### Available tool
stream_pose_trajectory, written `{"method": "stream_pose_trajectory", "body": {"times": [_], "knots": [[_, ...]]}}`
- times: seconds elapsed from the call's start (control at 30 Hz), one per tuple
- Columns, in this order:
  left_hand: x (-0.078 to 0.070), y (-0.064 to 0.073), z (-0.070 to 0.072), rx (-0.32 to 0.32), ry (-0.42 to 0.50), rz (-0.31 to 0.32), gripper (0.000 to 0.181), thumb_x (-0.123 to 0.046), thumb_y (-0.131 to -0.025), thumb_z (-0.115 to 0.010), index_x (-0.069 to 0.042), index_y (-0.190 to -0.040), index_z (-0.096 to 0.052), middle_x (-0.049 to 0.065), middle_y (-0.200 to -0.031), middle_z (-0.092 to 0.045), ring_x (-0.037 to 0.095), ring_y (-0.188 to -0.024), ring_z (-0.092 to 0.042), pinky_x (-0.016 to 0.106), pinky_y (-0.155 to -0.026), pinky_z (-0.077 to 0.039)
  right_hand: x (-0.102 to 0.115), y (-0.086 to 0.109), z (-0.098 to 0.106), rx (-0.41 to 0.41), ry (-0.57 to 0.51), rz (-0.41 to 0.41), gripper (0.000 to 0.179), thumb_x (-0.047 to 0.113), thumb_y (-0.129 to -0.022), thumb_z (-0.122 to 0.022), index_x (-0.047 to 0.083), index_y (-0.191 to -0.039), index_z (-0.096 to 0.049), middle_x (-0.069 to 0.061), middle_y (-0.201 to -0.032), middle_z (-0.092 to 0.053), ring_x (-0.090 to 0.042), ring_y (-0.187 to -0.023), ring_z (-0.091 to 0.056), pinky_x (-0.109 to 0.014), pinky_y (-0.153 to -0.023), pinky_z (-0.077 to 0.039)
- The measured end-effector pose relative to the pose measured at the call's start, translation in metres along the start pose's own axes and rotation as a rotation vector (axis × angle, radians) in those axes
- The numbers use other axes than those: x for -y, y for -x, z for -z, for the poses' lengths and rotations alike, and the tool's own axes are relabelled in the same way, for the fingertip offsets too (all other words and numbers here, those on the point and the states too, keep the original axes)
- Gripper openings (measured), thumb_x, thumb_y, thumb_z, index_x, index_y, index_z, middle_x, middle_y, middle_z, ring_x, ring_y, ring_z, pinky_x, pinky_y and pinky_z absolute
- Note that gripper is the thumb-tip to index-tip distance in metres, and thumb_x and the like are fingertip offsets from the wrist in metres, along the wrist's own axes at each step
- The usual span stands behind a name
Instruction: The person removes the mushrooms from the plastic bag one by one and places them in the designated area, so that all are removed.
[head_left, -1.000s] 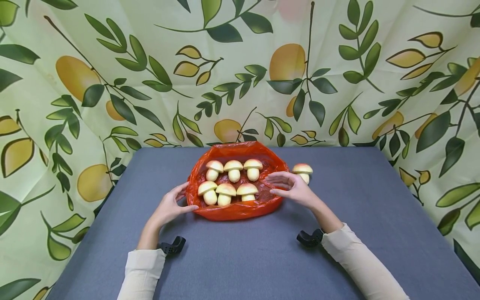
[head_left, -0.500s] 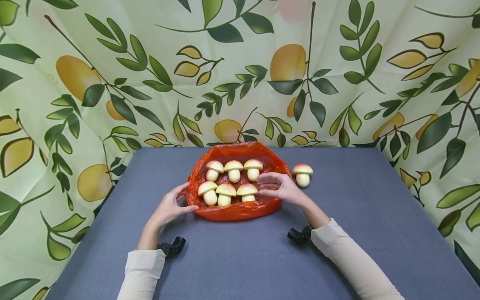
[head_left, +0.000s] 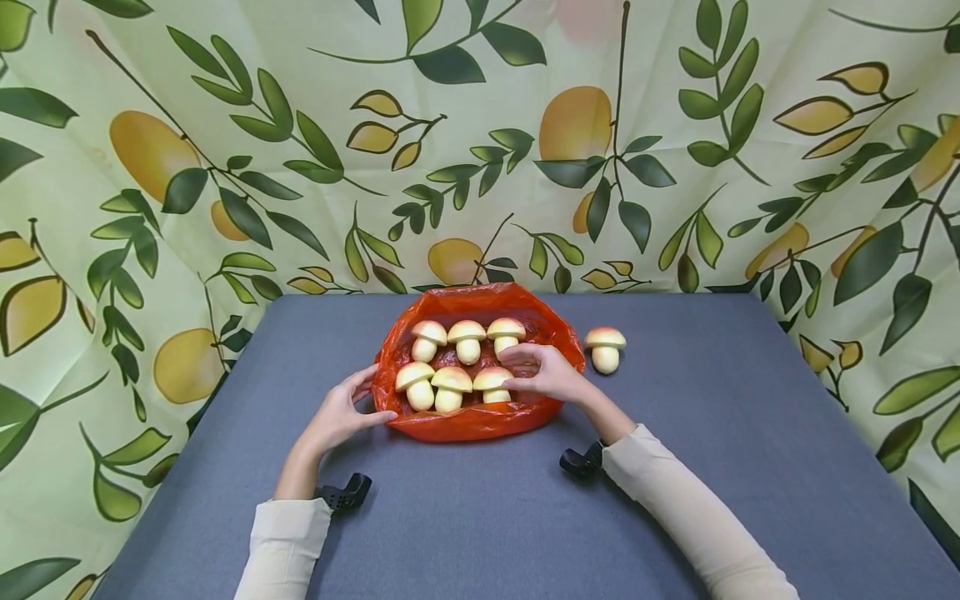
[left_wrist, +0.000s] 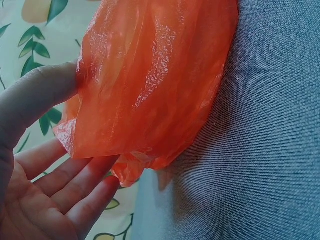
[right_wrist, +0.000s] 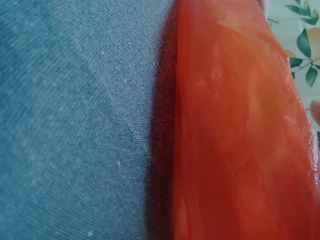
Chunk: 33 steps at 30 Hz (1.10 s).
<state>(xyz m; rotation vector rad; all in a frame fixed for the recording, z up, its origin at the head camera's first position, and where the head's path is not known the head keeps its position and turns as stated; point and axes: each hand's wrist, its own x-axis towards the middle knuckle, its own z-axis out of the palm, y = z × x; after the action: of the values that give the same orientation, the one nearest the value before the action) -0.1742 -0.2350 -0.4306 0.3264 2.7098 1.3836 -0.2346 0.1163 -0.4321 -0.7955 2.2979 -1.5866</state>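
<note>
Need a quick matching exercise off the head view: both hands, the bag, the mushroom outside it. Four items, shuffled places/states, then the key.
Column one
1. Left hand
2. Bag
3. Lone mushroom
4. Right hand

Column two
A. Over the bag's right part, close to two of the mushrooms inside
B. On the table, to the right of the bag
C. At the bag's left end
D. Red, mouth open, six mushrooms visible in it

Pairs: 1-C, 2-D, 3-B, 4-A
</note>
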Motion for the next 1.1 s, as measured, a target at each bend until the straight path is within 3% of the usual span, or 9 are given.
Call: {"method": "stream_pose_trajectory", "body": {"times": [0.2,0.4,1.1], "knots": [[-0.001,0.000,0.001,-0.003,-0.010,-0.012,0.080,-0.013,-0.077,-0.080,0.008,-0.142,-0.038,0.031,-0.138,-0.050,0.046,-0.125,-0.053,0.056,-0.107,-0.043,-0.001,-0.005,-0.002,0.032,-0.008,-0.018,0.049,0.001,-0.081,-0.074,-0.013,-0.123,-0.055,-0.031,-0.125,-0.061,-0.043,-0.120,-0.059,-0.049,-0.103,-0.051],[0.000,0.000,0.000,0.001,0.001,-0.005,0.080,-0.012,-0.077,-0.080,0.007,-0.143,-0.038,0.030,-0.140,-0.049,0.046,-0.126,-0.052,0.055,-0.108,-0.042,-0.003,-0.007,-0.006,0.051,0.061,-0.037,0.048,0.005,-0.080,-0.075,-0.010,-0.123,-0.058,-0.028,-0.123,-0.064,-0.039,-0.117,-0.062,-0.044,-0.099,-0.054],[-0.002,0.001,0.000,-0.003,-0.011,0.019,0.081,-0.013,-0.076,-0.081,0.006,-0.143,-0.038,0.030,-0.139,-0.050,0.046,-0.127,-0.052,0.055,-0.108,-0.042,-0.009,-0.008,-0.011,0.045,0.135,-0.040,0.045,0.008,-0.081,-0.075,-0.006,-0.121,-0.061,-0.024,-0.118,-0.067,-0.030,-0.107,-0.066,-0.041,-0.092,-0.057]]}}
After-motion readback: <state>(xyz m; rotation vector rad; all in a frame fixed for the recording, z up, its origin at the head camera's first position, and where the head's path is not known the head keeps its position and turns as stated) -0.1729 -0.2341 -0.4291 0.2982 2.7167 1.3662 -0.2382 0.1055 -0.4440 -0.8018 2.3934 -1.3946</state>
